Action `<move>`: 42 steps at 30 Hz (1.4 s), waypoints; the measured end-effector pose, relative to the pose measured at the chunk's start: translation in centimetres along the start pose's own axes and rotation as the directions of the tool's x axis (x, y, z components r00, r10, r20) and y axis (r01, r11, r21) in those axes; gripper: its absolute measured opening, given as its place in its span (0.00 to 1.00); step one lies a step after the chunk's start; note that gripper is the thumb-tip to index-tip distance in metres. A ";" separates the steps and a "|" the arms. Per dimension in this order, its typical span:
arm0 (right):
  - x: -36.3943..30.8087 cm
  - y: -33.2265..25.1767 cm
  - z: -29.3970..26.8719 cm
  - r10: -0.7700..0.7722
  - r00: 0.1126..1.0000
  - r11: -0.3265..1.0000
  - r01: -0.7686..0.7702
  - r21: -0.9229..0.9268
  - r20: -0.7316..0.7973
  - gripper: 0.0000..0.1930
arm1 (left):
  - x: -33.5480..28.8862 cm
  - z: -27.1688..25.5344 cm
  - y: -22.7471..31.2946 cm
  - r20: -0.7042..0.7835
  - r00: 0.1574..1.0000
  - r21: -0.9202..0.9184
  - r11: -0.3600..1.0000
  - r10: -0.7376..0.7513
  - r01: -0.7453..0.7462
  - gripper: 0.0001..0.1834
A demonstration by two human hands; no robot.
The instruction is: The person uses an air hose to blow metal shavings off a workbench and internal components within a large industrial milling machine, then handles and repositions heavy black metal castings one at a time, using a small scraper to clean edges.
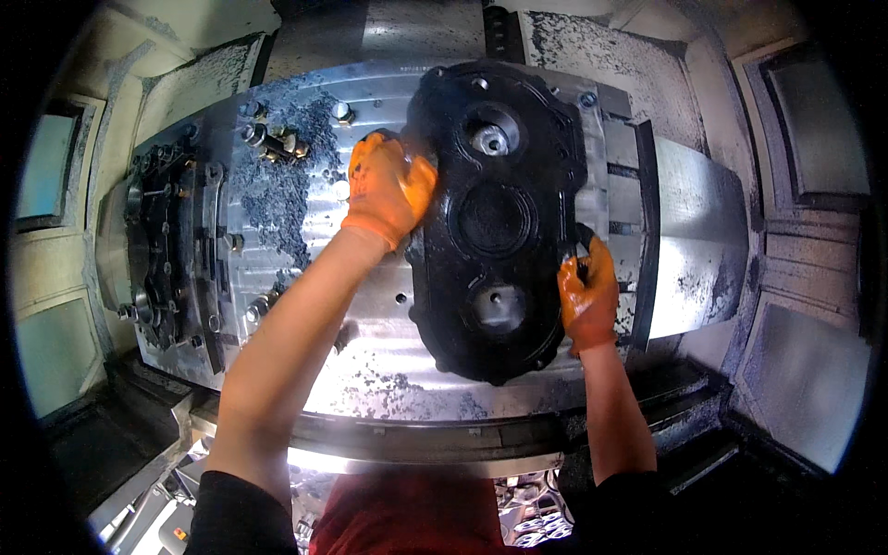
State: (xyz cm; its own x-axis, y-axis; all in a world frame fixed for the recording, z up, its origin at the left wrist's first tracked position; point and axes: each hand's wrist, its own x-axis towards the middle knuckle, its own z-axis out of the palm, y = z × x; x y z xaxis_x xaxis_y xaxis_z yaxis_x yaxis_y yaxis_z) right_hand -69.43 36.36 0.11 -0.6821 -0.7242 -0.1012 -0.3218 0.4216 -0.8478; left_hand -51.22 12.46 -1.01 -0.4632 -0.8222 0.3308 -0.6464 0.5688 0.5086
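casting (546, 268): head view, black two-lobed housing right of centre, lying over the metal plate (365, 361); can't tell if fully seated.
left hand (384, 190): orange glove at casting's left edge, fingers bunched and curled, thumb toward the edge; tips hidden, can't tell what they pinch.
right hand (589, 301): orange glove at right edge, lower down; fingers bent, can't tell if pinching the rim.
handling: looks best with load shared evenly across both edges, any shift kept flat, fingertips out from underneath.
chips (268, 213): dark swarf spread left of casting; probably worth keeping off the underside, could spoil the fit.
upper bore (491, 136): deep round pocket in casting, bright metal with a hole inside.
lower pocket (499, 305): bright metal inside too, small hole.
enclosure (791, 268): pale walls around plate, casting, chips, bolts (342, 113), dark fixture (153, 245) at far left.
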 end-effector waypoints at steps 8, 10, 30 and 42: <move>-0.3 0.3 -0.7 -0.010 0.999 1.000 0.009 0.028 0.047 0.26 | -0.6 1.1 -0.7 -0.045 0.998 -0.150 0.988 -0.032 0.025 0.19; -0.1 1.4 -0.9 -0.209 0.977 0.977 0.206 0.046 0.051 0.28 | -1.7 1.5 -1.2 -0.173 0.984 -0.130 0.989 0.051 -0.074 0.24; 0.5 3.9 -2.8 -0.377 0.886 0.902 0.417 -0.109 0.269 0.31 | -1.9 2.3 -0.8 0.458 0.791 -0.802 0.196 -0.406 0.565 0.18; -2.8 5.6 -3.4 -0.345 0.909 0.896 0.393 -0.206 0.236 0.28 | 0.3 0.1 0.1 0.644 0.671 -0.603 0.295 -0.368 0.741 0.22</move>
State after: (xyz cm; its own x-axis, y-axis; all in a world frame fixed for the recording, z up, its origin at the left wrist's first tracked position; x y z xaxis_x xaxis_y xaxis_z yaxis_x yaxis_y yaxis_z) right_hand -71.55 42.56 -2.58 -0.3537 -0.9322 0.0773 -0.6917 0.2050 -0.6925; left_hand -51.44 12.24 -0.93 -0.4631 -0.7470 -0.4770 -0.1682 -0.4543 0.8748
